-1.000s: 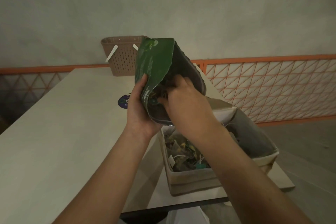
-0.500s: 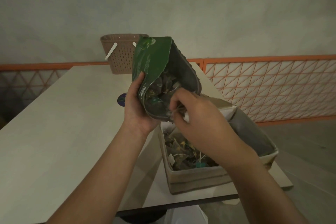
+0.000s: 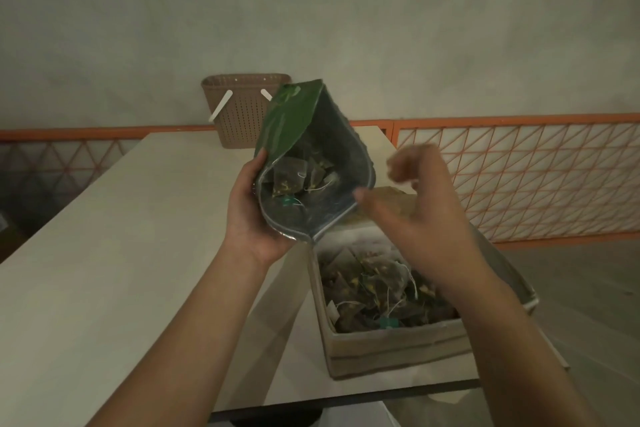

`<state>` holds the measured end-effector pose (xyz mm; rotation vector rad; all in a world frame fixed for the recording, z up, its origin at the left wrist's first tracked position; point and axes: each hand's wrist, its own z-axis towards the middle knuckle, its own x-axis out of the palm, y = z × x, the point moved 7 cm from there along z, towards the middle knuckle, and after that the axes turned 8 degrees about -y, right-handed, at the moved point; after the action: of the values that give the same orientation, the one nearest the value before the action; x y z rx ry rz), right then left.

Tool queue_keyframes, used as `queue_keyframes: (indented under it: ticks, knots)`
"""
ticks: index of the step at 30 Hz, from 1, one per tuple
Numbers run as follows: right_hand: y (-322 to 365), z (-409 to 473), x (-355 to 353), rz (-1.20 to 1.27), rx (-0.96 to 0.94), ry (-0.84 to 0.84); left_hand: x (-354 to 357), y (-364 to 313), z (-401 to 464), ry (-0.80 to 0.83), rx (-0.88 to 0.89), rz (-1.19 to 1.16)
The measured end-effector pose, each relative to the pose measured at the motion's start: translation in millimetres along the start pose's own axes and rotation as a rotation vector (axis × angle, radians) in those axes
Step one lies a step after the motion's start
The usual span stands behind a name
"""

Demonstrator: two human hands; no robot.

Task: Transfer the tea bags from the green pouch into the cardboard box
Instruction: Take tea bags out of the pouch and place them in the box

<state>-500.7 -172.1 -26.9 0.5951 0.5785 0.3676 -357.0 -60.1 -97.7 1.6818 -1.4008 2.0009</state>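
Pouch (image 3: 294, 121): 1, gripped by left hand (image 3: 247, 211) | box (image 3: 398, 347): 1 | right hand (image 3: 419, 204): blurred, fingers loose, empty

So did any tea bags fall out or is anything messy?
Nothing looks spilled. The tea bags lie piled inside the cardboard box, more sit in the green pouch gripped by the left hand, and none show on the table.

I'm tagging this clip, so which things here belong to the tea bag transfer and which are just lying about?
Part of the job:
green pouch, gripped by the left hand
tea bags left in the pouch
cardboard box, already holding tea bags
right hand, blurred, above the box

Lying about:
brown basket
table
orange railing
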Motion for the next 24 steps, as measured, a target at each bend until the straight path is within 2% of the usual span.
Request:
queue_keyframes:
  ticks: [2,6,11,14,20,24]
  knots:
    - [15.4,24.3,9.0,0.095,-0.045,-0.024,0.8,2.2,-1.1,-0.032,-0.022,0.023]
    - [36.6,63.9,36.8,0.168,-0.135,0.043,-0.6,1.4,-4.8,-0.110,0.006,0.057]
    - [51.1,77.9,40.2,0.112,-0.355,-0.145,-9.1,-8.9,-7.1,-0.133,0.022,0.054]
    - [55.7,74.0,45.8,0.093,-0.405,-0.227,-13.8,-11.8,-6.6,-0.147,0.012,0.070]
    - [66.6,63.8,56.8,0.116,-0.421,-0.183,-10.1,-39.5,2.0,-0.069,0.141,0.077]
    - [79.3,49.9,42.6,0.241,-0.501,-0.284,0.4,-42.3,2.6,-0.043,0.149,0.081]
